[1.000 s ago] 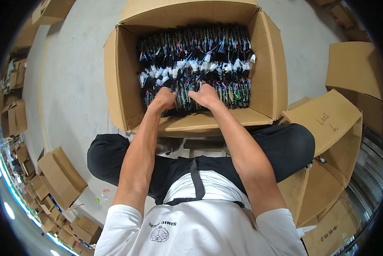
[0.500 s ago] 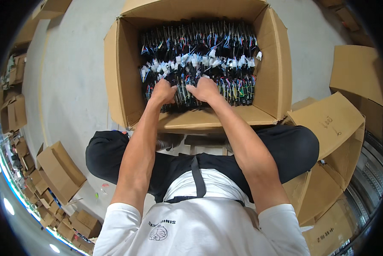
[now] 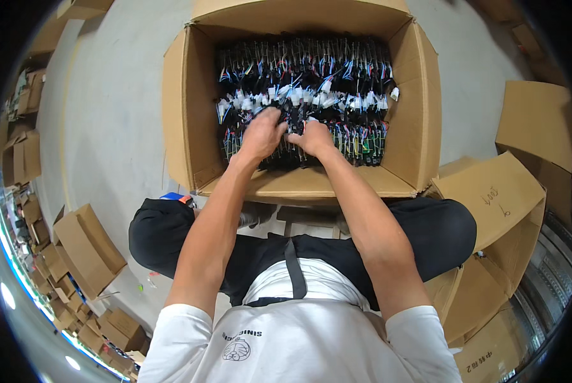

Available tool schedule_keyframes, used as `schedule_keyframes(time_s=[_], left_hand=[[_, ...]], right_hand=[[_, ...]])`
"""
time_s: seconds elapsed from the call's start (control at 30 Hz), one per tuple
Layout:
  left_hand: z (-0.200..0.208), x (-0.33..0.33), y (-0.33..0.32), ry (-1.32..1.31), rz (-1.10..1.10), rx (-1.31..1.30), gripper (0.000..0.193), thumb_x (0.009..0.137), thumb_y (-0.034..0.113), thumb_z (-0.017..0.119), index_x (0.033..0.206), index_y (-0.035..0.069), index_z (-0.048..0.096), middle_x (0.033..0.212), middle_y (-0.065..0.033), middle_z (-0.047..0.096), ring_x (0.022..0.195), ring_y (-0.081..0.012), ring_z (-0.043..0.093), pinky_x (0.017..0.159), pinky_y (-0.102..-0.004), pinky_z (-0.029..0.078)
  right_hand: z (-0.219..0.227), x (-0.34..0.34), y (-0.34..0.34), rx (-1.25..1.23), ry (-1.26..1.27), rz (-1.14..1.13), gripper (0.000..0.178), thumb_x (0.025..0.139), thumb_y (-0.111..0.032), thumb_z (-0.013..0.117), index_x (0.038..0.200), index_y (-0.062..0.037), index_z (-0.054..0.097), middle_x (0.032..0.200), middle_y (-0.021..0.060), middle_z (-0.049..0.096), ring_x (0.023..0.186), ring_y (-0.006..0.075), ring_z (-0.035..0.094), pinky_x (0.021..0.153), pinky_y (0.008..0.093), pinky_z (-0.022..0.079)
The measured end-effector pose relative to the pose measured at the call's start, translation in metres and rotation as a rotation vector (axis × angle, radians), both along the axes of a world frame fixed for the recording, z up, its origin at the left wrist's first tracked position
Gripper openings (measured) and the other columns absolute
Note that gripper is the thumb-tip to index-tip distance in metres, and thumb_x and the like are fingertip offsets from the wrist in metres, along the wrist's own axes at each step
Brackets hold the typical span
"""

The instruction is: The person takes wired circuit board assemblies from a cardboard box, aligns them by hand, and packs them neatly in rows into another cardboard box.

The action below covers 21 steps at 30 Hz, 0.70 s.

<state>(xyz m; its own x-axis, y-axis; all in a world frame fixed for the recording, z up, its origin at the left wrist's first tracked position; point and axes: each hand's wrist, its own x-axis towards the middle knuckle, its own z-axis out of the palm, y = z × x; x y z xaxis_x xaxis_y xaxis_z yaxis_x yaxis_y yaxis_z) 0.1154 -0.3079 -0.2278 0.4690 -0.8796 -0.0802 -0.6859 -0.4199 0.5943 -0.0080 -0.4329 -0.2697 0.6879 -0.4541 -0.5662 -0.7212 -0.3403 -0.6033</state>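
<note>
A large open cardboard box [image 3: 429,115] stands in front of me. Packed upright inside are rows of thin dark circuit boards [image 3: 298,54] with coloured wires and white plug connectors [image 3: 241,102]. My left hand [image 3: 263,135] lies over the near row, left of the middle, its fingers stretched toward the connectors and its thumb apart. Just to its right, my right hand [image 3: 314,138] is bent down into the same row with curled fingers. Its fingertips are lost among the boards and wires, so what it grips cannot be made out.
Beside my right knee lie opened cardboard boxes [image 3: 490,198], with another carton [image 3: 534,118] behind them. An open carton [image 3: 89,249] sits on the floor to the left. More boxes are piled along the far left. A small blue and red object [image 3: 176,197] lies near my left knee.
My left hand has shifted right and lifted somewhat, closer to the right hand, and its fingers have straightened. The right hand stays at about the same spot in the row. The view has tilted slightly.
</note>
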Motion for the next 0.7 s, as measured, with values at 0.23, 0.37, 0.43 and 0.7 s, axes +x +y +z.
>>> schedule_keyframes(time_s=[0.23,0.37,0.43,0.7], left_hand=[[-0.027,0.01,0.029,0.224,-0.149,-0.035,0.028,0.085,0.004,0.062,0.112,-0.003,0.058,0.117,-0.0239,0.061,0.115,-0.044,0.054,0.095,-0.0479,0.046],[-0.028,0.003,0.013,0.201,-0.14,-0.037,0.04,0.083,0.006,0.066,0.121,-0.001,0.056,0.123,-0.0233,0.06,0.121,-0.0422,0.053,0.102,-0.0455,0.043],[-0.025,0.002,0.004,0.334,-0.185,0.205,0.054,0.083,0.011,0.07,0.133,-0.003,0.053,0.132,-0.024,0.059,0.13,-0.0413,0.05,0.112,-0.0468,0.037],[-0.033,-0.008,0.024,0.057,-0.182,0.076,0.071,0.074,0.013,0.081,0.138,0.004,0.05,0.142,-0.019,0.052,0.138,-0.0378,0.043,0.112,-0.0464,0.036]], right_hand=[[-0.008,-0.008,0.004,0.065,-0.077,0.03,0.043,0.073,-0.044,0.083,0.076,-0.002,0.072,0.078,0.0167,0.072,0.076,0.0286,0.072,0.074,0.0405,0.055],[-0.023,-0.005,0.004,-0.083,-0.003,-0.063,0.05,0.081,-0.051,0.074,0.092,-0.0024,0.073,0.087,0.0205,0.073,0.083,0.0364,0.071,0.079,0.0449,0.054],[-0.038,-0.012,0.0,-0.134,0.001,-0.104,0.051,0.085,-0.051,0.07,0.086,0.0002,0.073,0.083,0.0227,0.072,0.083,0.0388,0.071,0.079,0.0467,0.055],[-0.029,-0.013,-0.003,-0.024,-0.078,-0.026,0.04,0.085,-0.04,0.074,0.088,-0.0009,0.068,0.071,0.0094,0.07,0.064,0.0223,0.068,0.065,0.0396,0.054]])
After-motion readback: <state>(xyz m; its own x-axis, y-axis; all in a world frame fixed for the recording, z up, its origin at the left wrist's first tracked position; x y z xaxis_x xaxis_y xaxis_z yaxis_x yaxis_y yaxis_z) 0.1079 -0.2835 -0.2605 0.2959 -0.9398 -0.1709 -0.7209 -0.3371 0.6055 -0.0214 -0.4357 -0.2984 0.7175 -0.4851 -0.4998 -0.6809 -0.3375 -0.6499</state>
